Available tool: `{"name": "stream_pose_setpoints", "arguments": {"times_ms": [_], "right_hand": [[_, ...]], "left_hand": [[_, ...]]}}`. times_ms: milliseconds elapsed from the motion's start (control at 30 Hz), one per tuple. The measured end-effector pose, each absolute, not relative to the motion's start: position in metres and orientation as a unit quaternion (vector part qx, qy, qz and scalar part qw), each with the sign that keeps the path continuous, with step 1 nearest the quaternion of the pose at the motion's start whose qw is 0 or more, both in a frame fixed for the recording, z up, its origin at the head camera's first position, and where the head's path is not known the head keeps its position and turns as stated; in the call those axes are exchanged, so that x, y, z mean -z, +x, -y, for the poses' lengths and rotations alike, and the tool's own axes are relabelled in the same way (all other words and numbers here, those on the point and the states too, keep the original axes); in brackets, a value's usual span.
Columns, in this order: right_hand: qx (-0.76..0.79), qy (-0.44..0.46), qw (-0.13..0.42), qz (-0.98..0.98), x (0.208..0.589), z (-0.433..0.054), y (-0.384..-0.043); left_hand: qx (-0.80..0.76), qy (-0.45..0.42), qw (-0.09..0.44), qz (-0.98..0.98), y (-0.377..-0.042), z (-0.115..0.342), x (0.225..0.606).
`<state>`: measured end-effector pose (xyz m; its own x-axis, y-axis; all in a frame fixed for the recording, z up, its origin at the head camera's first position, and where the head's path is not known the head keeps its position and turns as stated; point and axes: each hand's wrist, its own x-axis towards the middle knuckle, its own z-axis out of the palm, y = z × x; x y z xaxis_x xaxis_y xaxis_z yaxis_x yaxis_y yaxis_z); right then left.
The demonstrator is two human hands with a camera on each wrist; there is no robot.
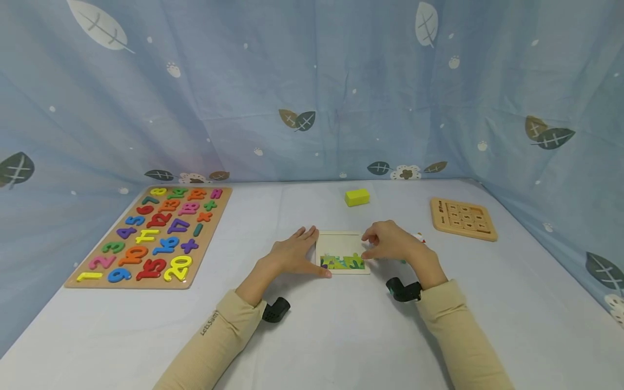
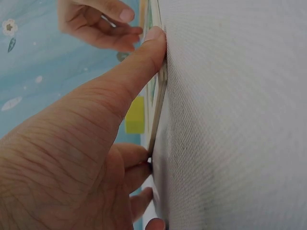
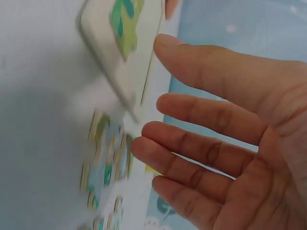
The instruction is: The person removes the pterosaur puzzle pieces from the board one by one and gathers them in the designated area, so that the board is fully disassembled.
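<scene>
A shallow puzzle tray point(image 1: 341, 244) lies on the white table, with a green strip of jigsaw pieces point(image 1: 342, 262) along its near side. My left hand point(image 1: 296, 254) rests against the tray's left side. In the left wrist view, the thumb point(image 2: 154, 36) touches the tray's edge and the other fingers are spread along it. My right hand point(image 1: 394, 242) hovers by the tray's right side, fingers loosely bent and nothing held. Loose jigsaw pieces point(image 3: 103, 158) lie beside the tray in the right wrist view; that hand mostly hides them from the head view.
At the left lies a wooden board point(image 1: 207, 249) of coloured numbers and signs. A yellow block point(image 1: 357, 197) sits behind the tray. To the right is a small wooden number board point(image 1: 463, 219). A blue patterned curtain point(image 1: 312, 70) hangs behind the table.
</scene>
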<state>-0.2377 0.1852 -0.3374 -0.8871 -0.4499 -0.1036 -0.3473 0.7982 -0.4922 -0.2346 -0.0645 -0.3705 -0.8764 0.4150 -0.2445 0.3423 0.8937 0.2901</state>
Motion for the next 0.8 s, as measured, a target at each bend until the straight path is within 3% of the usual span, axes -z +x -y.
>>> {"name": "stream_pose_setpoints", "arguments": {"times_ms": [800], "right_hand": [[0.163, -0.291, 0.076, -0.94, 0.348, -0.123, -0.225]], "left_hand": [[-0.117, 0.202, 0.145, -0.961, -0.234, 0.065, 0.371]]}}
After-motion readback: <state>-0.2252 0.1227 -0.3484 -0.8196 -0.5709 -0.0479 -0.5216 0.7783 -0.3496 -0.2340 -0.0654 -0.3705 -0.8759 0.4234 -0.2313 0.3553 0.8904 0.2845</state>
